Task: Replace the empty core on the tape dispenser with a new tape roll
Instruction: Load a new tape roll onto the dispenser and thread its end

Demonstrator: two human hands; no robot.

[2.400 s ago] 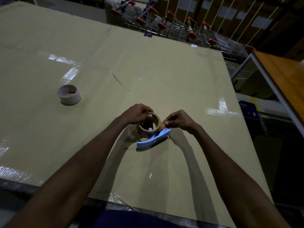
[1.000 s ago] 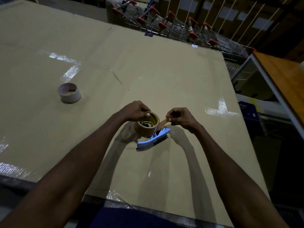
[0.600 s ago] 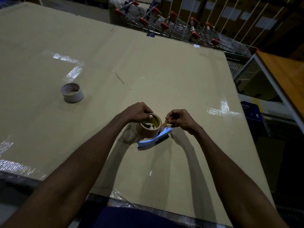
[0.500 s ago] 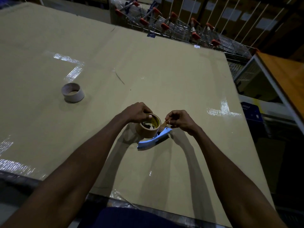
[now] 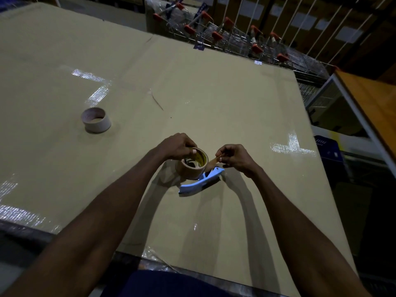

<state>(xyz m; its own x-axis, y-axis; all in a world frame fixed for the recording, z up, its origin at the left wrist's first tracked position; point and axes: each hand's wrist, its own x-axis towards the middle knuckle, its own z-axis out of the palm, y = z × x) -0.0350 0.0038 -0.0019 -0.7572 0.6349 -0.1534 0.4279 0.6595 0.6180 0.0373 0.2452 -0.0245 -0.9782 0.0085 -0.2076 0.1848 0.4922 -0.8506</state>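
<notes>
A brown tape roll (image 5: pixel 191 169) sits on the blue tape dispenser (image 5: pixel 201 181), which lies on the cardboard-covered table (image 5: pixel 214 93). My left hand (image 5: pixel 177 146) grips the roll's far rim from the left. My right hand (image 5: pixel 235 156) pinches the loose end of the tape (image 5: pixel 212 162), pulled out a short way to the right above the dispenser's head. The empty cardboard core (image 5: pixel 96 120) stands apart on the table, far to the left.
Shiny clear tape strips mark the cardboard at the left and right. A row of shopping trolleys (image 5: pixel 235 39) stands beyond the far edge. An orange-topped table (image 5: pixel 372 103) and a blue crate (image 5: pixel 327 146) are at the right.
Both hands stay on the roll and its tape end. The roll has tilted slightly, and the tape end is held a little higher off the dispenser than 2.4 s ago.
</notes>
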